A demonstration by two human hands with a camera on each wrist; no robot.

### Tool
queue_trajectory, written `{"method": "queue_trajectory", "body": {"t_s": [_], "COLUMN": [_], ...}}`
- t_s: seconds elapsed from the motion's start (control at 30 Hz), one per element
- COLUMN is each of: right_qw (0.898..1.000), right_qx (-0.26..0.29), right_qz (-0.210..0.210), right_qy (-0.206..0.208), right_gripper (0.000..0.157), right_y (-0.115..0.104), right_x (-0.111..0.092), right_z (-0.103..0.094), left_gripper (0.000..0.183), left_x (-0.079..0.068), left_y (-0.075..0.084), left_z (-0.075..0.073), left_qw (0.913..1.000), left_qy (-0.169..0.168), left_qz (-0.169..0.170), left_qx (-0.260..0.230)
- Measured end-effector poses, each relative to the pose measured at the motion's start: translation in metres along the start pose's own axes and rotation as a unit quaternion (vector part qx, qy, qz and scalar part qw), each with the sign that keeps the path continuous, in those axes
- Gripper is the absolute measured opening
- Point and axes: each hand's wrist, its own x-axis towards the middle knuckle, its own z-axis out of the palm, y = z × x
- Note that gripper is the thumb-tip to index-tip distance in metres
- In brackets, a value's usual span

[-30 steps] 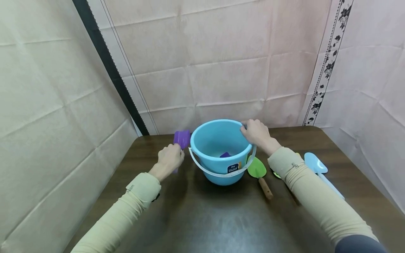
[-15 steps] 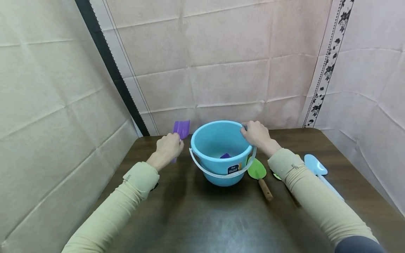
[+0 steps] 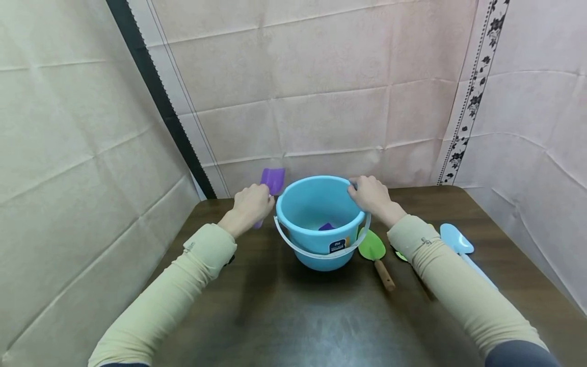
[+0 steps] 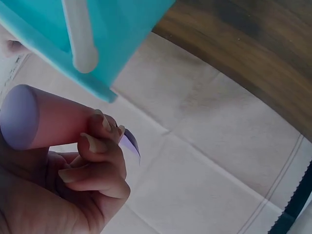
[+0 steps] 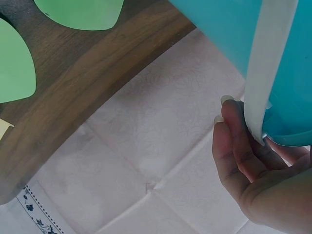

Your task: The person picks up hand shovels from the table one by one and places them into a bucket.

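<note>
In the head view a light blue bucket (image 3: 300, 234) stands upright on the table, its white handle (image 3: 327, 255) lowered across the front. Just left of its rim, my left hand (image 3: 249, 205) holds a purple shovel (image 3: 273, 180) by the handle, blade upward. The left wrist view shows my fingers curled round that purple handle (image 4: 58, 118), the bucket (image 4: 126, 44) close beside it. My right hand (image 3: 370, 195) grips the bucket's right rim; in the right wrist view its fingers (image 5: 246, 156) curl at the rim beside the handle's end. A small purple piece (image 3: 326, 226) lies inside the bucket.
Right of the bucket lies a green trowel (image 3: 372, 247) with a wooden handle. Another green tool (image 3: 401, 256) is partly hidden under my right forearm, and a light blue shovel (image 3: 456, 238) lies farther right. Cloth walls (image 3: 330, 122) enclose the brown table (image 3: 312, 316).
My left hand has lifted the purple shovel and brought it slightly right, closer to the bucket's rim. My right hand stays on the rim, and the bucket has not visibly moved.
</note>
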Motion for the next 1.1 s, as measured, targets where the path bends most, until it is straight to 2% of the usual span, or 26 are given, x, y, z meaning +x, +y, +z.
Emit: {"method": "queue_trajectory", "body": {"t_s": [0.27,0.53,0.77,0.97,1.1], "right_qw": [1.0,1.0,1.0,1.0,1.0], "right_qx": [-0.002,0.0,-0.004,-0.003,-0.008], "right_qz": [-0.001,0.002,0.003,0.001,-0.001], "right_qy": [0.005,0.003,0.0,-0.004,0.001], "right_gripper": [0.031,0.026,0.024,0.03,0.024], "right_y": [0.001,0.0,0.0,-0.001,0.0], "right_x": [0.0,-0.001,-0.001,-0.001,-0.001], "right_z": [0.0,0.0,-0.001,-0.001,0.0], "left_gripper": [0.033,0.028,0.028,0.024,0.019], "left_x": [0.011,0.018,0.022,0.023,0.025], "left_y": [0.018,0.035,0.047,0.054,0.055], "left_z": [-0.006,-0.009,-0.007,-0.005,-0.005], "left_qw": [0.9992,0.9969,0.9916,0.9871,0.9852], "left_qy": [-0.024,-0.037,-0.057,-0.075,-0.078], "left_qz": [0.031,0.064,0.098,0.115,0.127], "left_qx": [0.008,0.027,0.063,0.083,0.085]}}
